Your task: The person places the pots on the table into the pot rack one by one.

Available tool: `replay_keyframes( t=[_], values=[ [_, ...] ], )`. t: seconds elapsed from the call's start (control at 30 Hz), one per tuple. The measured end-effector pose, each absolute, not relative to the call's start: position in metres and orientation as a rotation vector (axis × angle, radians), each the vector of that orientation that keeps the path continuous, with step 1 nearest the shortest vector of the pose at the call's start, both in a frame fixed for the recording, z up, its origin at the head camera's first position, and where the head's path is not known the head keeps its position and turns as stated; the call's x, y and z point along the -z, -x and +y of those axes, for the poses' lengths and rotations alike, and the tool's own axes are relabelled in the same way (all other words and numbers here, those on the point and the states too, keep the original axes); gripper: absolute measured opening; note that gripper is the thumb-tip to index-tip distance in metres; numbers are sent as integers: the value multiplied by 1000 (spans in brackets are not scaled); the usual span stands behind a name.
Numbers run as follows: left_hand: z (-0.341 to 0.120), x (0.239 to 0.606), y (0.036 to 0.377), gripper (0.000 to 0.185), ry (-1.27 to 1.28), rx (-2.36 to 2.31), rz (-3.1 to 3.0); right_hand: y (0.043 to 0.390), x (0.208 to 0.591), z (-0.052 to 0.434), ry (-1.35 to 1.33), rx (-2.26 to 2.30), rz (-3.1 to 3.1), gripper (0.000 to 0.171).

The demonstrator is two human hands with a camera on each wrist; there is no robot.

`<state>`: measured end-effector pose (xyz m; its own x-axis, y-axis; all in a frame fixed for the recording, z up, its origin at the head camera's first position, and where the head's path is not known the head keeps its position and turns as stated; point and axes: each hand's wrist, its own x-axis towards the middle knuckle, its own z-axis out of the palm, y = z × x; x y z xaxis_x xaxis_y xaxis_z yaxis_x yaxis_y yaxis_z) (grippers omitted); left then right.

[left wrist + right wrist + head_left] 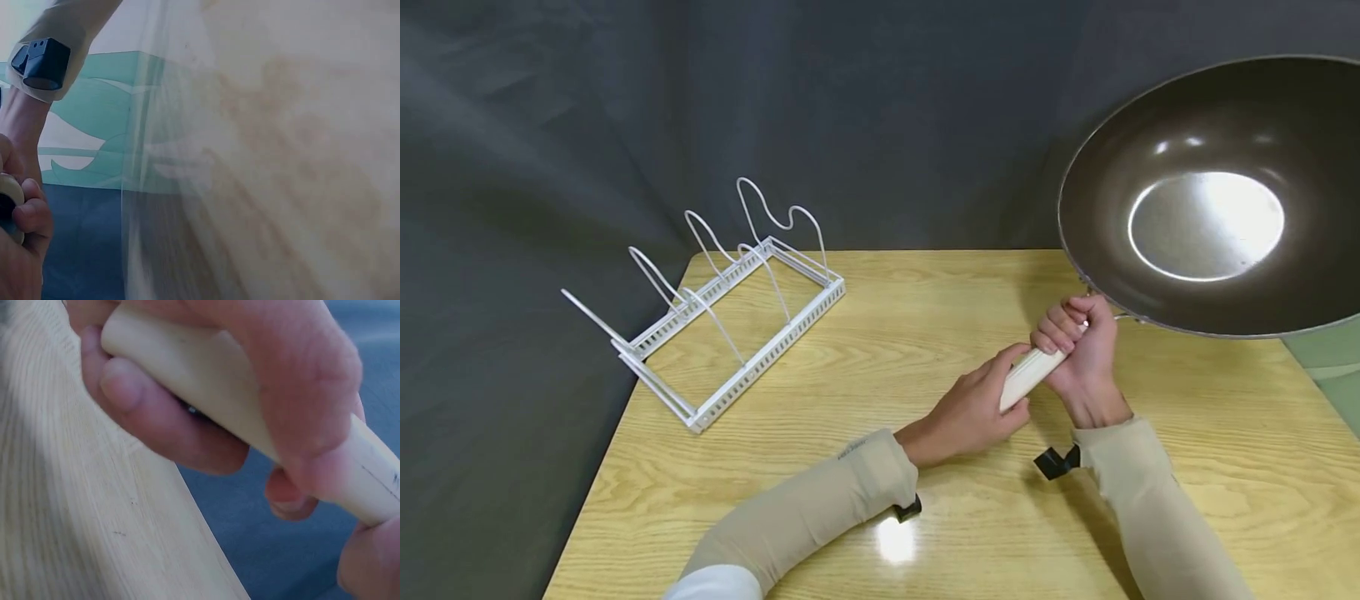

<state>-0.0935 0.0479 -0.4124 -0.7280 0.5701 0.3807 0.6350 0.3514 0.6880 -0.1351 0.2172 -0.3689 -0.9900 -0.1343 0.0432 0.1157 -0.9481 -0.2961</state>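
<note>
A large dark brown wok (1195, 150) hangs in the air at the right of the head view, its inside facing me. Its cream handle (1030, 379) slants down to the left. My right hand (1078, 350) grips the handle close to the pan, fingers wrapped over it. Lower down, my left hand (973, 408) holds the handle's end between thumb and fingers. Close up in the right wrist view, fingers curl about the pale handle (187, 369). The left wrist view shows the handle's round end (14, 206) at its left edge, with fingers around it.
A white wire rack (797, 329) with upright loops stands at the back left of the wooden table (925, 308). A dark cloth (887, 125) hangs behind the table. Something pale green (1326, 358) lies beyond the right edge.
</note>
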Motion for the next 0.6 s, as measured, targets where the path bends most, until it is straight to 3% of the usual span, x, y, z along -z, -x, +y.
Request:
replay_keyframes(
  t=[0.6],
  values=[
    [53,432,77,56,959,1720,-2349,132,356,200,397,2795,632,31]
  ],
)
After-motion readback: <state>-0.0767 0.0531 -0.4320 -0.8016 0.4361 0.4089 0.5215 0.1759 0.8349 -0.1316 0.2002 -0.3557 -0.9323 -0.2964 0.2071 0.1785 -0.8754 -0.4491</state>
